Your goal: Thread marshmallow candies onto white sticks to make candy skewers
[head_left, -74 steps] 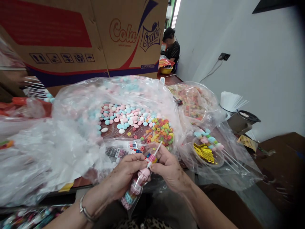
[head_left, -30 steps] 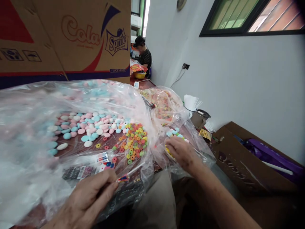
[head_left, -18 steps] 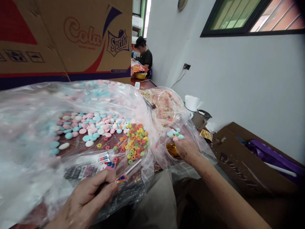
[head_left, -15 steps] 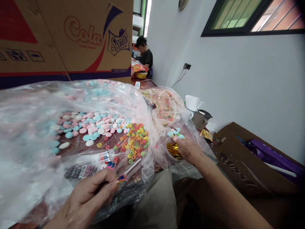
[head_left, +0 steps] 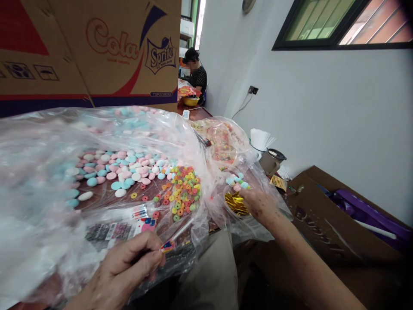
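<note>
Left hand (head_left: 124,269) pinches one candy stick (head_left: 177,237); right hand (head_left: 260,206) grips gold twist ties (head_left: 236,203), count unclear

We saw a glossy, crinkled clear plastic sheet (head_left: 48,181), shiny gold foil ties (head_left: 236,203) beside it, and a matt cardboard box (head_left: 97,47) behind.

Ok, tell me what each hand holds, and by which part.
Left hand pinches a white stick near its lower end. Right hand rests on gold twist ties; grip unclear.
</note>
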`<state>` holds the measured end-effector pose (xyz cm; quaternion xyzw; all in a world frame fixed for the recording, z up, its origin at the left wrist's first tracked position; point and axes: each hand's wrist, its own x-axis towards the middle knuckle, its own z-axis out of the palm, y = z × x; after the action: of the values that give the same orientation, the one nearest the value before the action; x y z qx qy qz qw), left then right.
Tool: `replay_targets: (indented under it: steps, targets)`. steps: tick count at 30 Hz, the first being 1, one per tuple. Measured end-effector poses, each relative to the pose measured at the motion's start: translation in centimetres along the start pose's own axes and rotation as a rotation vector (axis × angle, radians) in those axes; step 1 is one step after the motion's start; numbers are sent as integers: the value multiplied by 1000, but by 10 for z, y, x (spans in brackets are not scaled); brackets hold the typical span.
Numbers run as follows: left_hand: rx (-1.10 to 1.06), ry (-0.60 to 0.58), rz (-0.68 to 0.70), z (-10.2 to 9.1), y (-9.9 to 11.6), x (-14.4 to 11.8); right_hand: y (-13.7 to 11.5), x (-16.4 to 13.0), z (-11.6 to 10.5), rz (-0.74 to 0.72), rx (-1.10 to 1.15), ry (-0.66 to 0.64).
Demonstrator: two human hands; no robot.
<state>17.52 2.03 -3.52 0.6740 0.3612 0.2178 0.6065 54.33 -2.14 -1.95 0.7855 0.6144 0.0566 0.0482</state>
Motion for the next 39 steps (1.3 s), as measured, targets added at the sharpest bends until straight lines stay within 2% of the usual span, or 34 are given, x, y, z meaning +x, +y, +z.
replay_targets:
  steps: [5, 8, 11, 12, 14, 17, 20, 23, 26, 33, 39]
  targets:
    - [-75, -21, -46, 2, 0, -1, 4, 1, -1, -12, 83, 84]
    - [-188, -7, -118, 9, 7, -1, -6, -5, -9, -61, 177, 181]
    - [-334, 62, -179, 23, 18, 3, -42, -17, -16, -158, 394, 306]
    - [-389, 84, -176, 28, 21, 5, -59, -22, -16, -206, 561, 374]
    - [-491, 87, -161, 36, 26, 10, -96, -31, -17, -313, 870, 425]
    - [-602, 70, -134, 41, 25, 13, -143, -38, -15, -304, 1108, 348]
    - [-624, 103, -123, 40, 19, 11, -163, -37, -12, -200, 1285, 278]
    - [-589, 135, -109, 36, 12, 7, -166, -34, -8, -90, 1426, 208]
    - [-562, 179, -88, 35, 8, 7, -169, -36, -4, -54, 1556, 56]
    - [-662, 253, -133, 36, 13, 11, -174, -46, -7, -178, 1616, -141]
    - [-640, 299, -140, 36, 12, 13, -169, -46, -11, -260, 1615, -151]
